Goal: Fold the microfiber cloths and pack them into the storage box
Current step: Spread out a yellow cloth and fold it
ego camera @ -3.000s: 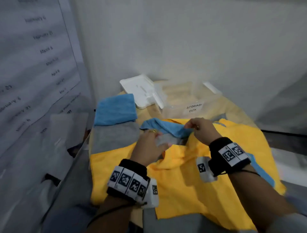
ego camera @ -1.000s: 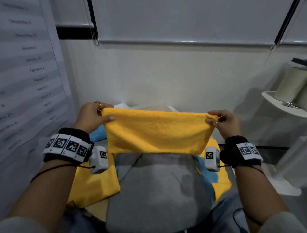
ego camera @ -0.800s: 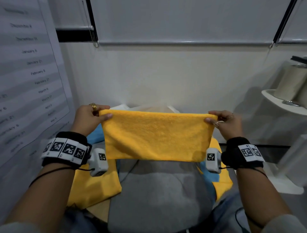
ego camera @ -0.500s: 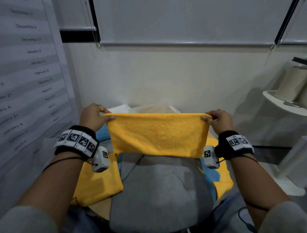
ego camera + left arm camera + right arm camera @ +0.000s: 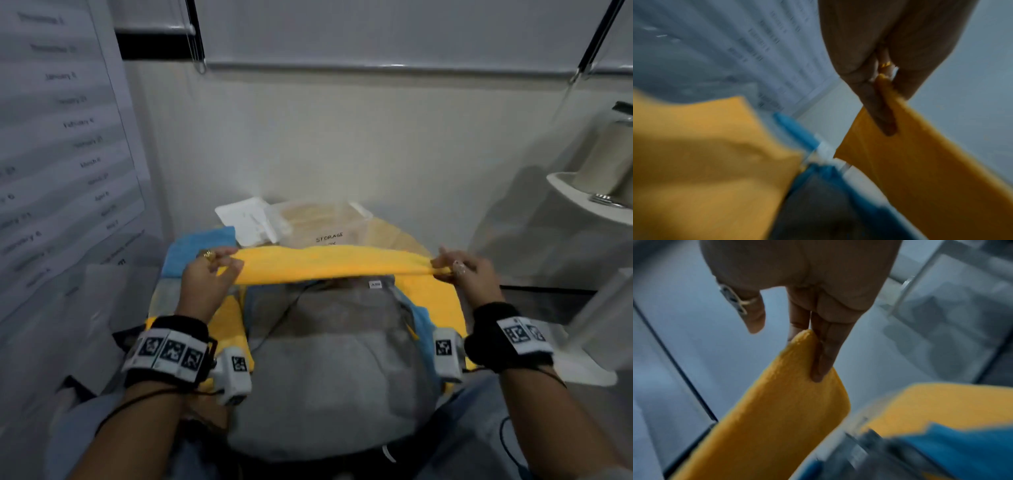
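A folded yellow cloth (image 5: 335, 265) is stretched level between my hands, above a grey cloth (image 5: 329, 356) spread on the table. My left hand (image 5: 214, 265) pinches its left end, and my right hand (image 5: 452, 269) pinches its right end. In the left wrist view the fingers (image 5: 877, 100) clamp the yellow cloth (image 5: 920, 162). The right wrist view shows fingers (image 5: 824, 345) pinching the corner of the yellow cloth (image 5: 777, 410). Behind the cloth stands the clear storage box (image 5: 318, 222), open, its label partly hidden.
The white lid (image 5: 245, 219) lies left of the box. A folded blue cloth (image 5: 195, 248) sits at the back left. More yellow cloths (image 5: 435, 301) and blue cloths (image 5: 423, 318) lie under the grey one. A wall chart (image 5: 58, 144) hangs left; a shelf (image 5: 589, 195) stands right.
Both hands have lowered and tipped the yellow cloth forward, from hanging upright to lying nearly flat over the grey cloth. The head view has dropped toward the table, showing the box.
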Motion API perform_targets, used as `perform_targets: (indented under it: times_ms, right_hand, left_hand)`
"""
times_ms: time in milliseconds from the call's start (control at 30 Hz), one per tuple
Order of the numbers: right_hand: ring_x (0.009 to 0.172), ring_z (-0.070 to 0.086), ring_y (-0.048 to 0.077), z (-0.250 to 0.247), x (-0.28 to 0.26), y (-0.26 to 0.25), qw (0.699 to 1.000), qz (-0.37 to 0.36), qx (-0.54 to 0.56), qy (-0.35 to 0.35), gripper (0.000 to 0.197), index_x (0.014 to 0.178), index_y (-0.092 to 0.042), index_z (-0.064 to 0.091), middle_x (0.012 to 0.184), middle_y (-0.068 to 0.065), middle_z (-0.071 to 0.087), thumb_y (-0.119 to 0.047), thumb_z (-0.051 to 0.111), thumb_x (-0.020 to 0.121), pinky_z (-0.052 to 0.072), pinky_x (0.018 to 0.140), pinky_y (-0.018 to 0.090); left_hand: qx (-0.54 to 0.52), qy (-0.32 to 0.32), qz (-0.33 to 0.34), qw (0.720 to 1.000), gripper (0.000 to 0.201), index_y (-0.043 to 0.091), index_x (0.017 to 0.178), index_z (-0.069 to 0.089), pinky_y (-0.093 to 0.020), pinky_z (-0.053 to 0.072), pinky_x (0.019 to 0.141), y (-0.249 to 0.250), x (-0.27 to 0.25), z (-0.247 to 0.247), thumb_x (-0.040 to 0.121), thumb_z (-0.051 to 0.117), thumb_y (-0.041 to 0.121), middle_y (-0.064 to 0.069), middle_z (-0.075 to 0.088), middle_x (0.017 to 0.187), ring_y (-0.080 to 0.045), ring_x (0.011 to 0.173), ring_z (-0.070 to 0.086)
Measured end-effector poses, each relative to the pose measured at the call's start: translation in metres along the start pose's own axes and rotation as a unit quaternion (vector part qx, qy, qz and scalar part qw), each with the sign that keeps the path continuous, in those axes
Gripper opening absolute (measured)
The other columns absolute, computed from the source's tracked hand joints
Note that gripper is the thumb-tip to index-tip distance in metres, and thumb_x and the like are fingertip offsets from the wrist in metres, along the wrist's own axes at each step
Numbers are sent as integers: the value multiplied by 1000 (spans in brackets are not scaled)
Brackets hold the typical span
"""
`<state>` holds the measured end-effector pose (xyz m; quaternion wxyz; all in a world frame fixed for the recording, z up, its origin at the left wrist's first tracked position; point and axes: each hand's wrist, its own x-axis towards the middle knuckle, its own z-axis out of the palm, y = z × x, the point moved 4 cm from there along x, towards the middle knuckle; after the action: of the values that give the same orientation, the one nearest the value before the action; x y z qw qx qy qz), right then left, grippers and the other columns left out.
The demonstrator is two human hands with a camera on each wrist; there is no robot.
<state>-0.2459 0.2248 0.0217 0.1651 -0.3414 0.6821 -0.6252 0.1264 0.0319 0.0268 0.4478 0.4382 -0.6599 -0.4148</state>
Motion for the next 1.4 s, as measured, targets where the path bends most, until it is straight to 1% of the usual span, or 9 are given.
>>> perform_targets:
  times_ms: [267, 500, 633, 867, 967, 1067, 1200, 1300, 1400]
  right_hand:
    - [105, 59, 34, 4, -78, 147, 910, 327, -249, -50, 39, 107, 3, 64, 105, 17, 63, -11, 78, 74, 46, 97, 46]
    - [73, 52, 26, -3, -77, 140, 897, 382, -218, -31, 34, 67, -4, 53, 78, 13, 56, -23, 80, 73, 40, 70, 38]
    - [98, 55, 33, -5, -71, 134, 926, 376, 33, 30, 25, 104, 4, 55, 112, 18, 56, -10, 64, 84, 46, 96, 48]
    - [102, 56, 34, 17, -80, 84, 878, 315, 359, -26, 31, 111, -10, 56, 119, 13, 61, -5, 50, 81, 52, 82, 43]
    - [83, 64, 24, 56, -82, 48, 887, 256, 378, -73, 26, 92, -16, 58, 85, 4, 71, 1, 38, 88, 53, 74, 33]
    - [106, 55, 19, 114, -85, 24, 921, 186, 289, -182, 29, 97, -13, 55, 119, 2, 59, -3, 54, 69, 51, 75, 26]
    - [144, 13, 13, 195, -116, 19, 932, 27, -73, -353, 15, 85, -15, 55, 155, -1, 15, -3, 65, 83, 19, 109, 24]
    - [146, -10, 21, 228, -144, 43, 856, 0, -221, -467, 38, 122, -19, 55, 159, 3, -4, -24, 66, 86, 8, 118, 41]
    - [147, -2, 17, 217, -150, 53, 871, -22, -214, -441, 47, 128, -22, 52, 158, 1, 10, -30, 68, 84, 9, 116, 33]
  left_hand:
    - [306, -217, -138, 917, 48, 8, 128, 54, -35, 37, 104, -112, -86, 34, 84, 47, -9, -15, 48, 137, -31, 127, 44]
    - [519, -270, 2, 811, 52, 22, 148, 25, -41, 21, 116, -87, -94, 90, 98, 38, 22, -9, 0, 158, -32, 145, 7]
    - [520, -380, -69, 761, 62, 36, 149, -1, -54, 2, 115, -115, -115, 133, 97, 26, 54, -3, -18, 158, -39, 143, -16]
    - [480, -400, -51, 779, 64, 40, 148, -1, -52, 2, 116, -129, -118, 143, 94, 27, 60, 3, -16, 158, -35, 144, -13]
    - [301, -354, -93, 881, 53, 28, 149, 20, -35, 14, 117, -117, -102, 124, 100, 28, 45, 0, 7, 159, -24, 146, 9]
    - [-12, -233, -217, 948, 48, 20, 144, 32, -32, 28, 108, -103, -88, 95, 102, 23, 40, -2, 28, 152, -23, 137, 33]
    - [-306, -145, -358, 870, 59, 17, 141, 40, -37, 46, 85, -107, -86, 79, 97, 26, 54, -4, 52, 129, -26, 108, 57]
    - [-242, -186, -353, 884, 66, 21, 148, 25, -44, 31, 109, -111, -88, 77, 95, 29, 59, 0, 32, 151, -22, 136, 34]
    - [-105, -171, -290, 936, 53, 16, 145, 28, -40, 33, 109, -124, -83, 70, 97, 49, 19, -3, 35, 146, -26, 135, 36]
